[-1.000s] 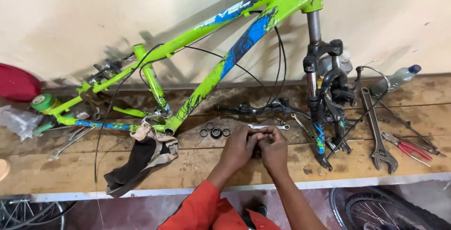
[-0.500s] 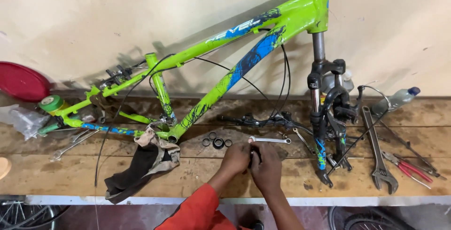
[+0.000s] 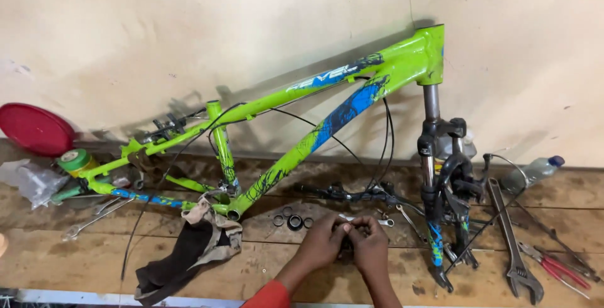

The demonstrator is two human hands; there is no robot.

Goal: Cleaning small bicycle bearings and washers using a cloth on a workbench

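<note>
Hands meet at the lower centre of the frame over the wooden table (image 3: 75, 264): the left hand (image 3: 324, 242) and right hand (image 3: 371, 245) press together, fingers curled around a small dark part (image 3: 345, 249) between them, mostly hidden, so what it is cannot be told. Just above and left of the hands lie several small black rings (image 3: 293, 222), and a small spanner (image 3: 377, 221) lies right above the knuckles. A green and blue bicycle frame (image 3: 314, 88) leans on the wall across the middle, its fork (image 3: 434, 220) standing right of the hands. A dark rag (image 3: 182, 257) lies at lower left; a large wrench (image 3: 513, 245) and red-handled pliers (image 3: 553, 267) at lower right.
</note>
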